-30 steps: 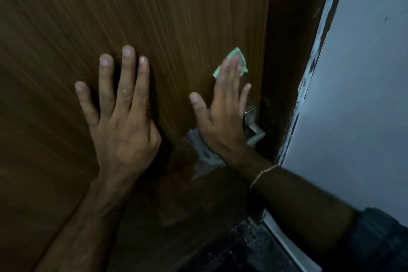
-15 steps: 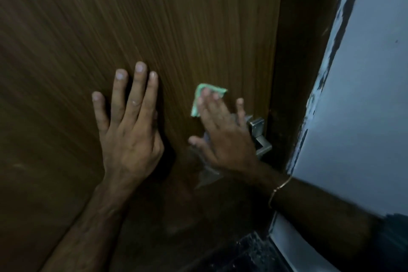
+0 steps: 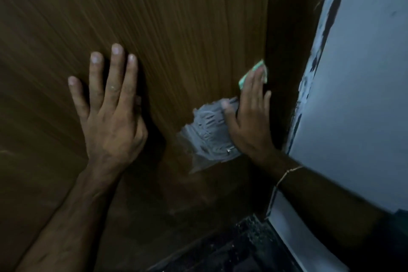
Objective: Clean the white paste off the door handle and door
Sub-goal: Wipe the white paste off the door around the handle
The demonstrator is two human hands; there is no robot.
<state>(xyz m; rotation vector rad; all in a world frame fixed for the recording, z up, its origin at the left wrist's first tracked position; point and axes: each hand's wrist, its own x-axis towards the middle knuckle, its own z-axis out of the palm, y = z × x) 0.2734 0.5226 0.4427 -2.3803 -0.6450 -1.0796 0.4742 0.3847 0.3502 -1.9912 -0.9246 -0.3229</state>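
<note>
A brown wooden door (image 3: 176,28) fills most of the view. A smeared patch of white paste (image 3: 209,130) lies on it near its right edge. My right hand (image 3: 249,117) presses a green cloth (image 3: 254,73) flat against the door, fingers pointing up; only the cloth's top corner shows above the fingertips. The hand covers the door handle, of which only a small metal glint (image 3: 230,150) shows at the paste's lower edge. My left hand (image 3: 110,112) rests flat on the door to the left, fingers spread, holding nothing.
The dark door frame (image 3: 291,51) runs along the door's right edge. A pale grey wall (image 3: 364,73) with a ragged paint edge stands to the right. Dark floor (image 3: 231,249) shows at the bottom.
My right hand has slid the cloth right and upward, toward the door's edge, uncovering the streaked paste patch. The handle is now hidden under the hand. My left hand stays put on the door.
</note>
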